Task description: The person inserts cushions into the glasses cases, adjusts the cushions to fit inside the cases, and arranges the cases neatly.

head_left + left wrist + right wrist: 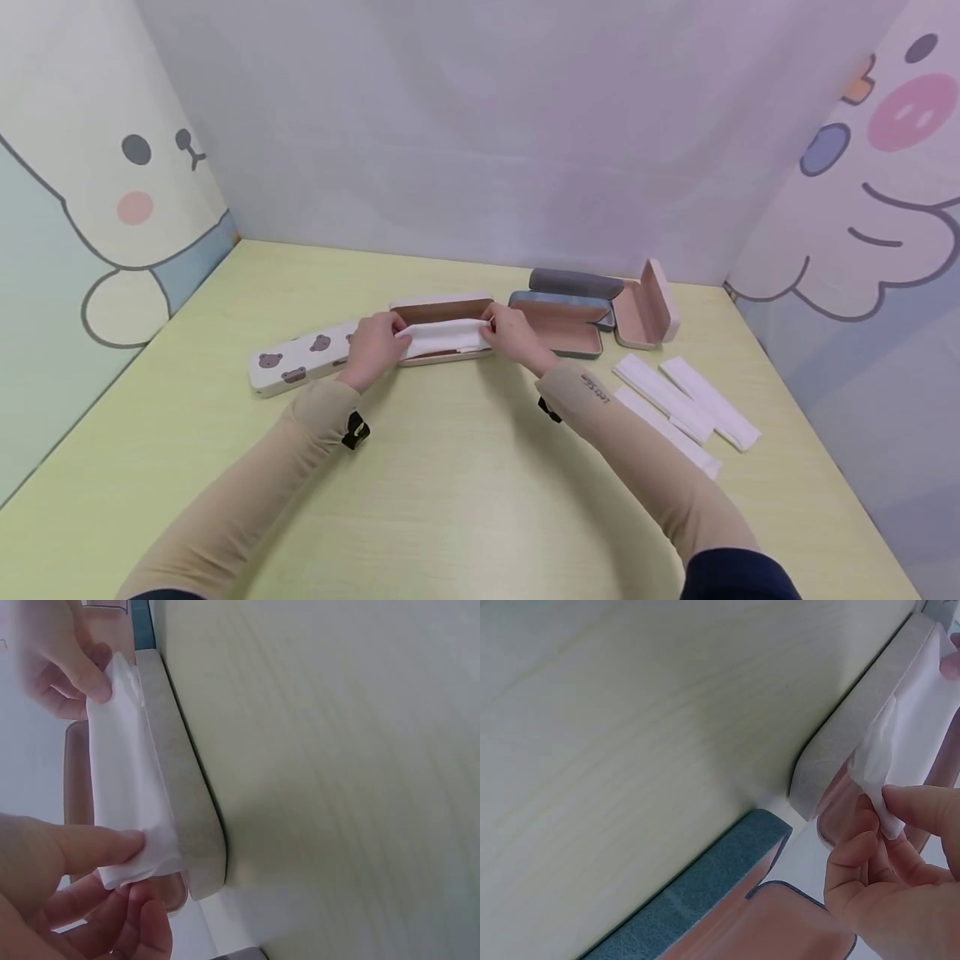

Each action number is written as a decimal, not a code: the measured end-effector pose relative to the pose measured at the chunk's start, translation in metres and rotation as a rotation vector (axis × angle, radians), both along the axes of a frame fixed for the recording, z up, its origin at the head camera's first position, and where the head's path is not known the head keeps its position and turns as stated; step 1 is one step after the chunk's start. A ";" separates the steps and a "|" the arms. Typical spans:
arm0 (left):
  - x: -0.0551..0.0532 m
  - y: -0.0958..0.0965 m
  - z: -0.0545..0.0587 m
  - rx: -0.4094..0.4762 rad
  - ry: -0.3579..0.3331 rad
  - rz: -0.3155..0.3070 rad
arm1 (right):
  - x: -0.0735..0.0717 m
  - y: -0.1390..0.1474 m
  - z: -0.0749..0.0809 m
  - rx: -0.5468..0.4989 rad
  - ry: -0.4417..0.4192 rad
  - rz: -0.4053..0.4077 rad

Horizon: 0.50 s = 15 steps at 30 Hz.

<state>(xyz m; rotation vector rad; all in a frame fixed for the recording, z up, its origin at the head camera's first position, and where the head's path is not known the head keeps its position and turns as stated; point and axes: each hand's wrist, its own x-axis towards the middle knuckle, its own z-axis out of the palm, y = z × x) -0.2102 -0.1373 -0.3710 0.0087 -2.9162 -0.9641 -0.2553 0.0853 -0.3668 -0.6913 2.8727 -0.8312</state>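
A folded white tissue [444, 337] stretches between both hands over an open glasses case [427, 361], its lower edge down in the case. My left hand [374, 347] pinches the left end between thumb and fingers. At the other end my right hand [517, 335] pinches a corner, which bunches up between thumb and fingertips in the right wrist view. The case has a pale outside and a brownish lining [442, 312], and its lid stands raised at the back. In the left wrist view the tissue [129, 776] covers much of the case's inside.
A shut glasses case with bear prints [300, 358] lies left, beside the left hand. Right of the middle case stand open ones: a teal one [558, 337], a blue-grey one [576, 282] and a pink one [637, 317]. Several folded white tissues [712, 400] lie at the right.
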 end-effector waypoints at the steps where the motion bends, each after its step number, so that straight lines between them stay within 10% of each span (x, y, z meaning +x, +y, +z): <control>1: 0.000 0.000 -0.001 -0.008 0.002 -0.003 | 0.000 0.000 -0.001 0.002 -0.001 -0.004; 15: -0.001 0.003 -0.012 -0.068 -0.007 -0.030 | -0.005 -0.008 -0.012 0.120 0.007 -0.021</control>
